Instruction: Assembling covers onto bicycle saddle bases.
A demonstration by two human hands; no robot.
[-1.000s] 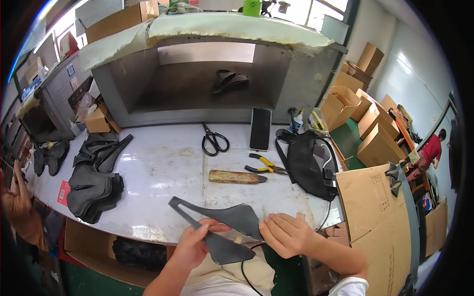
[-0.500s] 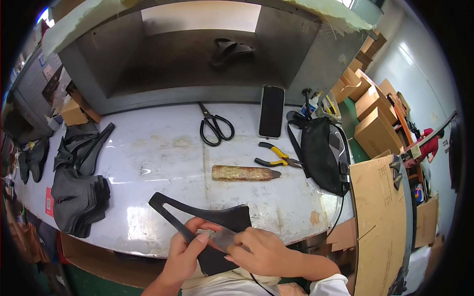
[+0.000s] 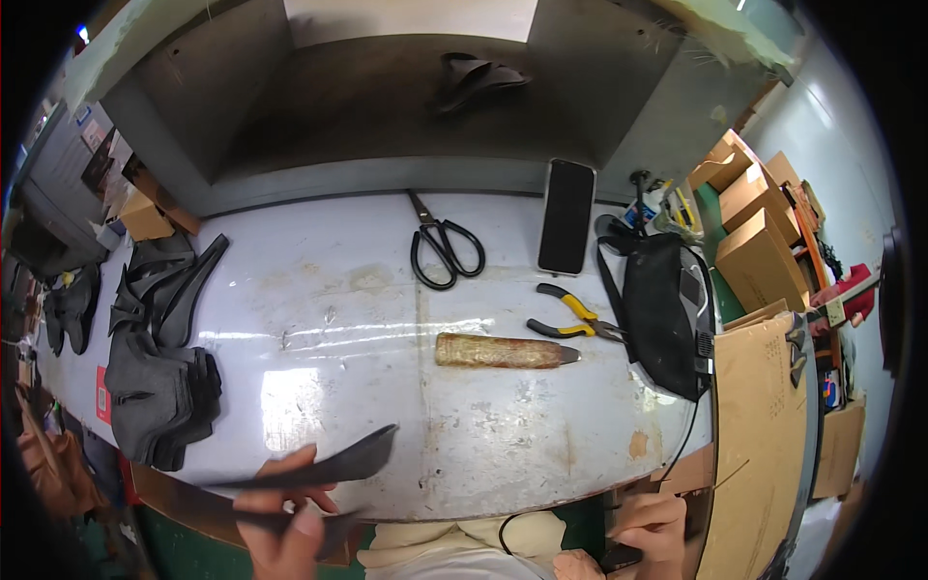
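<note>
Only the head view is at hand, and it looks down on a scuffed white worktable (image 3: pixel 319 319). At about seven o'clock the left hand (image 3: pixel 282 517) pinches a dark, flat cut piece (image 3: pixel 333 466) at the table's near edge, fingers closed around it, the piece lifted edge-on and blurred. At five o'clock the right hand (image 3: pixel 650 527) sits low beside a cardboard sheet (image 3: pixel 759 425), curled around something small and dark I cannot make out. A stack of similar dark pieces (image 3: pixel 159 387) lies at nine o'clock; scissors (image 3: pixel 443 246), a phone (image 3: pixel 566 216), pliers (image 3: pixel 572 317) and a wooden-handled tool (image 3: pixel 503 351) lie toward the centre and one o'clock. My judgement: the piece is being carried sideways, so next calls for a flat, aligned set-down.
</note>
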